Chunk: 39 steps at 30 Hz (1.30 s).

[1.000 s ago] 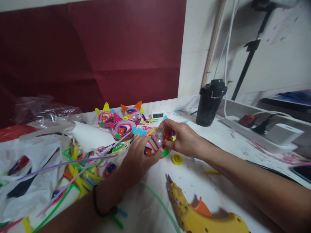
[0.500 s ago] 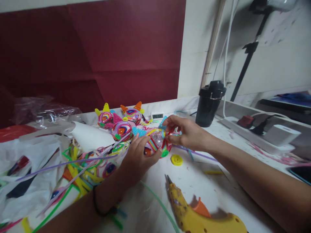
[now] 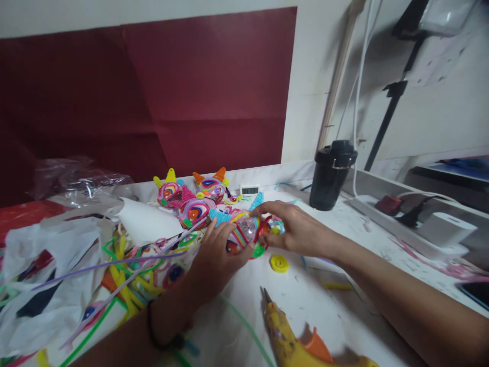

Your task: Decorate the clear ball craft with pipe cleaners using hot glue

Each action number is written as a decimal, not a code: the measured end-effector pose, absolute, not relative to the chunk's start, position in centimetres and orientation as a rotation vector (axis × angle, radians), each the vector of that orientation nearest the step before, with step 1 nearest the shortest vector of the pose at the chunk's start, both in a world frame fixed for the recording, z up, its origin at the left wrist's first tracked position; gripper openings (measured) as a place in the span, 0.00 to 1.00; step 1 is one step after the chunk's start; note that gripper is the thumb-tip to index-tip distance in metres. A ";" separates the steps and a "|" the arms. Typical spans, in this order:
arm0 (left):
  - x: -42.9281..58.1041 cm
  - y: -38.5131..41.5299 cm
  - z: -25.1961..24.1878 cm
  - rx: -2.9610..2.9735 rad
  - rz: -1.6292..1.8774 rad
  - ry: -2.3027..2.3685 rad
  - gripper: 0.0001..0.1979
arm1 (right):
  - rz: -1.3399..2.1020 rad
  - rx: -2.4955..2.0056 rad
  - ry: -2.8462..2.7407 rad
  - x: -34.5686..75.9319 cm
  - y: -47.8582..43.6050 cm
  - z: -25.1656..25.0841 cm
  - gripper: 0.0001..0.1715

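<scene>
A clear ball partly wrapped in colourful pipe cleaners (image 3: pixel 249 230), with blue pointed ears and a green piece at its lower front, rests on the white table. My left hand (image 3: pixel 218 253) curls round its left side, thumb at the front, and holds it. At the ball's right side, my right hand (image 3: pixel 296 230) has its thumb and fingers on a red pipe cleaner (image 3: pixel 262 227); the fingertips are partly hidden. A yellow coiled disc (image 3: pixel 279 263) lies just in front of the ball. Closer to me is a yellow glue gun (image 3: pixel 284 329) with an orange trigger.
Several similar eared heads (image 3: pixel 196 210) stand behind and left. Loose pipe cleaners (image 3: pixel 130 275) and a white plastic bag (image 3: pixel 49 300) crowd the left. A small digital clock (image 3: pixel 250 190), black cup (image 3: pixel 331 176) and power strip (image 3: pixel 405 219) stand at the back and right.
The view has shifted slightly, so the table things sit lower in the picture. My right fingers have moved a little at the red pipe cleaner; my left hand still holds the ball.
</scene>
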State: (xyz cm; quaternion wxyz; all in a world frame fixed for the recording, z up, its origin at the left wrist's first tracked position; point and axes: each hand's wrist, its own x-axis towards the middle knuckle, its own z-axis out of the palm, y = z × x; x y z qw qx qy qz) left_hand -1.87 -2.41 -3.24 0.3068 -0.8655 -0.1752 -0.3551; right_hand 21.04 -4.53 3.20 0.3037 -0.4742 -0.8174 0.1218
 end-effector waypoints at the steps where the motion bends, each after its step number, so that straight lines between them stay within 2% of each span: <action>1: -1.9 -2.5 -3.1 -2.290 -0.929 -0.460 0.13 | 0.313 -1.242 -2.183 21.0 -4.5 3.1 0.26; 16: -2.0 -2.8 -3.1 -2.311 -0.894 -0.485 0.16 | 0.351 -1.217 -2.183 21.1 -4.7 3.1 0.24; 25: -2.0 -2.5 -3.4 -2.352 -0.880 -0.479 0.18 | 0.356 -1.182 -2.206 21.2 -4.7 3.3 0.15; 39: -2.0 -2.2 -4.3 -2.411 -0.931 -0.506 0.18 | 0.349 -1.082 -2.262 21.7 -4.1 3.2 0.10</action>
